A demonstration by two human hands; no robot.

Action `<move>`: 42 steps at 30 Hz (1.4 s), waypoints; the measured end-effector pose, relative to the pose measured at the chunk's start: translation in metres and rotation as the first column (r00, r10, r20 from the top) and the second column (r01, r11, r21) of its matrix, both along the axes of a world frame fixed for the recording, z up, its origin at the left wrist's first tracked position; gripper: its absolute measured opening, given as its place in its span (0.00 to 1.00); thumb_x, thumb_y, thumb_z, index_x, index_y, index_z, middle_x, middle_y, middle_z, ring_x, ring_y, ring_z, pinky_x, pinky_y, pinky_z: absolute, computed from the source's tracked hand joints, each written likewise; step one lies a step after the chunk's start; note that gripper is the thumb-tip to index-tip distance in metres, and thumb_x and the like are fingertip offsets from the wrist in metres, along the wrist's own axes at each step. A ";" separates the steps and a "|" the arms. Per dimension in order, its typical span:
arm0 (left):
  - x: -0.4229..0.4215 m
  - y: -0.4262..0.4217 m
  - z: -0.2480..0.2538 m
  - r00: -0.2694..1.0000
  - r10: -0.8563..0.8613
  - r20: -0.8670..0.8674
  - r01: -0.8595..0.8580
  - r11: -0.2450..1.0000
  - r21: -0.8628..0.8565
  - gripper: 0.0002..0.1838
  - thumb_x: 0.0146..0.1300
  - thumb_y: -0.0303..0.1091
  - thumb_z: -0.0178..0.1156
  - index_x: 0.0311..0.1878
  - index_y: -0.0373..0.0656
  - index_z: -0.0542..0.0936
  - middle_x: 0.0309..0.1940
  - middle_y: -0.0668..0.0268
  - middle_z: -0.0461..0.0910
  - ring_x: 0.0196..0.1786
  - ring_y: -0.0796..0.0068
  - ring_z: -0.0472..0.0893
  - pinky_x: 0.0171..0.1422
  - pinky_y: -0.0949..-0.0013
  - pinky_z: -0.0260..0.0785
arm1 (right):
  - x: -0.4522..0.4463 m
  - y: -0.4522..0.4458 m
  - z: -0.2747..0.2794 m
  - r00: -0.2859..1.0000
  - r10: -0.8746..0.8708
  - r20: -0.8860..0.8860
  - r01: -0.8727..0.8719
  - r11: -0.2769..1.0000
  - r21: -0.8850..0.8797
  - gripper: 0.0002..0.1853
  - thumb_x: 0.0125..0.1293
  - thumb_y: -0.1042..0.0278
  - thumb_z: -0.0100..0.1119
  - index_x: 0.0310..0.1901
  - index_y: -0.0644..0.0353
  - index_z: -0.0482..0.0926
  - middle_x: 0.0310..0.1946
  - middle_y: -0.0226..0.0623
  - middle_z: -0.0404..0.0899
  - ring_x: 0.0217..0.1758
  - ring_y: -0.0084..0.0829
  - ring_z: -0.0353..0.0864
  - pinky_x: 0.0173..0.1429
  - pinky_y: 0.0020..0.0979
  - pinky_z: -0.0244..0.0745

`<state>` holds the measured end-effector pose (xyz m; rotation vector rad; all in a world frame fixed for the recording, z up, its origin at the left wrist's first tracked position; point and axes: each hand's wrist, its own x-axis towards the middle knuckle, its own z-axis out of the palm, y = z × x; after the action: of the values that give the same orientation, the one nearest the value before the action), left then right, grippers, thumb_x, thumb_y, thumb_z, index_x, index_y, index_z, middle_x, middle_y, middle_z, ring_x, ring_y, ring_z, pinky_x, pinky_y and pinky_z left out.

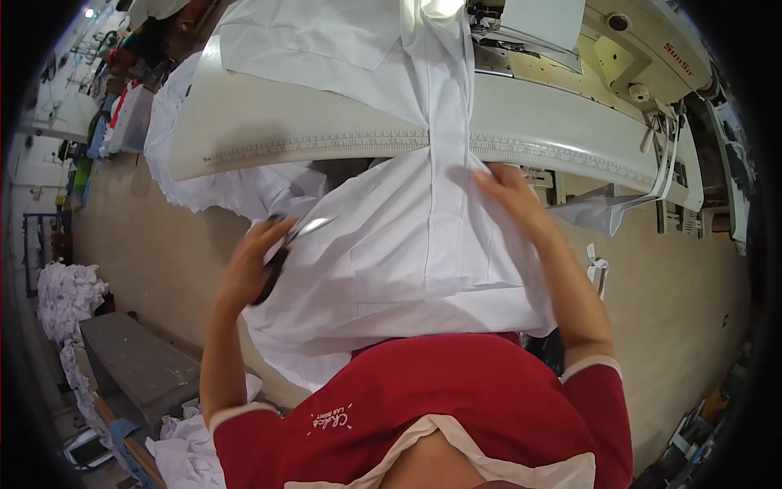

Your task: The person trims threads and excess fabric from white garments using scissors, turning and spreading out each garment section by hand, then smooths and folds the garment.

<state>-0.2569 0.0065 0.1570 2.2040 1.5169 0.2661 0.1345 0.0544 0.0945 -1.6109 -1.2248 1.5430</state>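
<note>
My left hand (254,259) is closed around a pair of scissors (281,259) with dark handles, the shiny blades pointing up and to the right over the cloth. A white garment (391,236) hangs from the sewing table (326,122) down across my lap, with a long stitched band running along its middle. At the garment's right side, just below the table edge, my right hand (511,197) grips the cloth; its fingertips are partly hidden in the folds.
A sewing machine (643,49) stands at the back right of the table, whose front edge carries a printed ruler. White cloth (183,155) is heaped at the table's left. A grey box-like bench (142,359) and more white cloth (72,297) lie at the left.
</note>
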 end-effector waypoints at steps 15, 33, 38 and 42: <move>0.150 0.129 0.019 0.788 -0.615 -0.019 0.564 0.735 -0.376 0.22 0.52 0.23 0.51 0.54 0.40 0.74 0.27 0.50 0.77 0.31 0.48 0.73 0.39 0.54 0.64 | -0.039 -0.032 -0.006 0.886 -0.008 -0.464 0.013 1.000 0.007 0.14 0.60 0.59 0.66 0.35 0.65 0.82 0.25 0.25 0.78 0.26 0.13 0.68 0.28 0.20 0.65; 0.148 0.128 0.022 0.814 -0.581 -0.002 0.540 0.757 -0.367 0.10 0.52 0.27 0.52 0.39 0.38 0.76 0.25 0.48 0.75 0.32 0.45 0.73 0.38 0.53 0.63 | -0.041 -0.037 -0.010 0.893 0.002 -0.450 -0.006 1.000 -0.008 0.13 0.60 0.62 0.66 0.32 0.66 0.81 0.24 0.24 0.77 0.26 0.12 0.67 0.29 0.21 0.64; 0.136 0.118 0.013 0.808 -0.590 0.015 0.571 0.774 -0.274 0.07 0.49 0.29 0.55 0.32 0.40 0.77 0.25 0.50 0.77 0.33 0.46 0.75 0.38 0.53 0.66 | -0.027 -0.038 -0.033 0.912 0.389 -0.131 -0.375 0.919 0.120 0.16 0.58 0.62 0.68 0.30 0.70 0.79 0.18 0.28 0.73 0.24 0.14 0.65 0.29 0.25 0.66; 0.103 0.129 0.021 0.894 -0.365 0.259 0.356 0.931 0.084 0.18 0.46 0.20 0.56 0.45 0.38 0.77 0.32 0.50 0.78 0.36 0.48 0.78 0.42 0.57 0.70 | -0.013 -0.021 -0.102 0.805 -0.026 0.593 -0.138 0.963 0.230 0.15 0.56 0.65 0.66 0.37 0.70 0.77 0.19 0.47 0.75 0.24 0.40 0.76 0.30 0.36 0.70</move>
<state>-0.1542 0.1353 0.1777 2.3116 0.9426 0.4532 0.1219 0.0333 -0.0070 -1.9523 -1.7333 0.8541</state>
